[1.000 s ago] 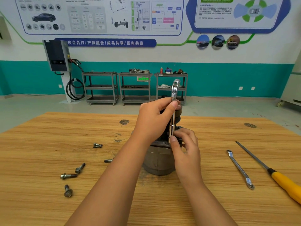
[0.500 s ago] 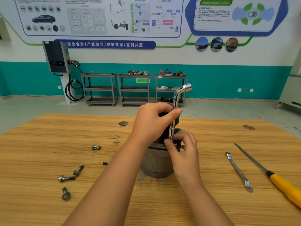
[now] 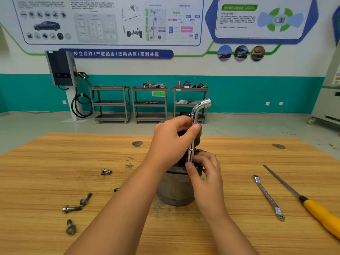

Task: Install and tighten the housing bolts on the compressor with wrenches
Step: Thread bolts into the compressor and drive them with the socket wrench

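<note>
Head | socket wrench (image 3: pixel 193 116) elbow turned rightward | left hand (image 3: pixel 173 142), right hand (image 3: pixel 206 172) still gripping

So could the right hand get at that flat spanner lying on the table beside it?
Probably yes. The flat spanner lies on the table beside the right hand, with nothing between them. But that hand pinches the foot of the L-shaped wrench, so it would have to let go first.
</note>
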Demonstrator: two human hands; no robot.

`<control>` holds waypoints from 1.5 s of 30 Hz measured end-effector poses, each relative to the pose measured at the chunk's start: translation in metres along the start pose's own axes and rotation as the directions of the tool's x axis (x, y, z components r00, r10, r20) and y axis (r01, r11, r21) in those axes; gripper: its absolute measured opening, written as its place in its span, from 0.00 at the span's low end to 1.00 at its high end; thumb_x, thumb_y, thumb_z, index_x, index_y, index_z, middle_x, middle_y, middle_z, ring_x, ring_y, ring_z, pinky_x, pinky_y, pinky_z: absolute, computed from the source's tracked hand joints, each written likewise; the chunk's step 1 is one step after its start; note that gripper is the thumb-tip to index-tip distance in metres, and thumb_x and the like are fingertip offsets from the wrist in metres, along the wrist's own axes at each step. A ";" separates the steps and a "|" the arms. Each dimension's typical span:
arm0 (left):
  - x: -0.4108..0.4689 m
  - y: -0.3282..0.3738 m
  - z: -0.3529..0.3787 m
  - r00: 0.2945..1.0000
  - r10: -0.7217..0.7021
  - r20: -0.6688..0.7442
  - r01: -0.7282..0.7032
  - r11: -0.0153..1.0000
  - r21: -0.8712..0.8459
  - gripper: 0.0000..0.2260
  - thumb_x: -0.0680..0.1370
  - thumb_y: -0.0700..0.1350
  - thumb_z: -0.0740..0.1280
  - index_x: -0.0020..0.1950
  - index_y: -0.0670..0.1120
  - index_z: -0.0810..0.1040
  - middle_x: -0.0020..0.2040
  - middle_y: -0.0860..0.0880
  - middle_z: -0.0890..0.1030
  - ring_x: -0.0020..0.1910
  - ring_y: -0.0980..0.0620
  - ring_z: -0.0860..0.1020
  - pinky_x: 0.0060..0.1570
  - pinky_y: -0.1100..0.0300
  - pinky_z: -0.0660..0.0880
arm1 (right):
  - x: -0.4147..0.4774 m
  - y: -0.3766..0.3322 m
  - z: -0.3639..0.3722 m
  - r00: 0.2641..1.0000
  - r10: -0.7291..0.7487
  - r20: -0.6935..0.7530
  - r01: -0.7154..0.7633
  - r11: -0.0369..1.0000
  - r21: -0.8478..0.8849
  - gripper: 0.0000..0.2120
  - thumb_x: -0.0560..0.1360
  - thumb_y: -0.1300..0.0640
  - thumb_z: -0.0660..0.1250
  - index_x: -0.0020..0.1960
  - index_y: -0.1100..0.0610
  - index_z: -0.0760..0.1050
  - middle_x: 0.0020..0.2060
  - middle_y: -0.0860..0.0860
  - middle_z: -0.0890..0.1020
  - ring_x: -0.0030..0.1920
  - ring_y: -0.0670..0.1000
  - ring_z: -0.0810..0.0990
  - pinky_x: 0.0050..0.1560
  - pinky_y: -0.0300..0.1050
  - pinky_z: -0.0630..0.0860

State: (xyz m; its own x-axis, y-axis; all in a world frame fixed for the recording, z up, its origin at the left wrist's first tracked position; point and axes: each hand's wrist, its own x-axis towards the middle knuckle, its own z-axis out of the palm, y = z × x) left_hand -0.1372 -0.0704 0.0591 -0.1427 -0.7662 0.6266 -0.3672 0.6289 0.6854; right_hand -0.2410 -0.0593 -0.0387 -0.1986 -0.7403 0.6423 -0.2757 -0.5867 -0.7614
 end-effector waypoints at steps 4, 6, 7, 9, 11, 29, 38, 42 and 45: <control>0.010 0.016 -0.007 1.000 -0.009 0.006 0.009 0.995 -0.098 0.11 0.79 0.52 0.65 0.61 0.57 0.73 0.44 0.57 0.85 0.47 0.64 0.81 0.49 0.68 0.75 | 0.000 0.000 0.000 1.000 -0.002 -0.002 0.002 1.000 -0.015 0.12 0.74 0.59 0.70 0.43 0.42 0.73 0.48 0.38 0.73 0.55 0.37 0.69 0.52 0.26 0.64; 0.017 0.026 -0.008 1.000 0.021 0.006 -0.020 0.994 -0.104 0.09 0.79 0.49 0.65 0.60 0.53 0.76 0.45 0.56 0.85 0.47 0.63 0.81 0.50 0.68 0.76 | 0.000 0.001 0.001 1.000 -0.003 -0.004 0.003 1.000 -0.026 0.11 0.74 0.58 0.70 0.43 0.42 0.73 0.48 0.38 0.73 0.55 0.37 0.69 0.51 0.25 0.63; 0.020 0.031 -0.008 0.999 0.032 0.013 -0.031 0.995 -0.099 0.07 0.80 0.47 0.65 0.56 0.52 0.77 0.44 0.56 0.84 0.46 0.64 0.81 0.48 0.70 0.75 | 0.000 0.002 0.001 1.000 -0.002 -0.007 0.001 1.000 -0.029 0.11 0.74 0.58 0.70 0.43 0.42 0.72 0.48 0.38 0.73 0.55 0.37 0.69 0.51 0.25 0.63; 0.025 0.037 -0.009 0.999 0.024 0.048 -0.020 0.996 -0.087 0.05 0.80 0.44 0.65 0.52 0.52 0.78 0.40 0.57 0.83 0.42 0.65 0.80 0.42 0.74 0.74 | -0.001 0.002 0.001 1.000 0.009 -0.008 -0.009 1.000 -0.024 0.11 0.74 0.57 0.70 0.43 0.42 0.72 0.47 0.37 0.73 0.54 0.37 0.69 0.50 0.25 0.62; 0.028 0.040 -0.010 0.996 0.006 0.094 0.001 0.997 -0.073 0.06 0.81 0.42 0.63 0.53 0.50 0.78 0.39 0.57 0.82 0.38 0.65 0.78 0.37 0.75 0.73 | 0.000 0.002 0.001 1.000 0.014 -0.006 -0.015 1.000 -0.018 0.11 0.73 0.57 0.70 0.43 0.42 0.72 0.47 0.36 0.73 0.54 0.37 0.70 0.50 0.24 0.62; 0.030 0.028 -0.007 0.970 -0.069 0.234 0.151 0.922 -0.357 0.13 0.84 0.41 0.54 0.52 0.49 0.77 0.33 0.54 0.74 0.36 0.57 0.73 0.46 0.58 0.72 | -0.002 0.000 0.001 0.999 0.037 -0.006 -0.037 0.999 0.037 0.09 0.74 0.58 0.69 0.46 0.44 0.76 0.48 0.36 0.73 0.58 0.40 0.70 0.56 0.29 0.65; 0.033 0.028 -0.007 0.927 -0.032 0.373 0.251 0.793 -0.556 0.14 0.84 0.40 0.51 0.47 0.42 0.75 0.32 0.51 0.69 0.33 0.55 0.68 0.46 0.58 0.69 | -0.001 0.001 0.000 0.998 0.062 0.021 -0.063 0.997 0.037 0.07 0.76 0.55 0.65 0.52 0.54 0.80 0.51 0.42 0.74 0.59 0.41 0.69 0.59 0.33 0.65; 0.036 0.032 -0.011 0.881 -0.058 0.470 0.366 0.712 -0.599 0.14 0.84 0.40 0.51 0.46 0.41 0.74 0.31 0.51 0.68 0.32 0.55 0.67 0.47 0.59 0.71 | -0.001 0.000 0.000 0.998 0.059 0.028 -0.060 0.997 0.039 0.06 0.76 0.57 0.65 0.51 0.54 0.79 0.51 0.43 0.74 0.58 0.41 0.69 0.58 0.33 0.65; 0.037 0.033 -0.014 0.864 -0.066 0.500 0.392 0.712 -0.583 0.14 0.84 0.40 0.50 0.46 0.41 0.73 0.33 0.50 0.66 0.32 0.55 0.66 0.48 0.58 0.71 | -0.001 -0.001 0.000 0.997 0.060 0.048 -0.062 0.997 0.035 0.06 0.77 0.57 0.64 0.50 0.52 0.79 0.51 0.43 0.74 0.59 0.42 0.68 0.59 0.35 0.65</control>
State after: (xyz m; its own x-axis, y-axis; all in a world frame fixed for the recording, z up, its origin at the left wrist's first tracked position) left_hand -0.1415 -0.0757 0.1105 -0.5584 -0.7693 0.3103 0.2182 0.2246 0.9497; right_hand -0.2403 -0.0583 -0.0389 -0.1697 -0.7891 0.5904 -0.2295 -0.5510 -0.8024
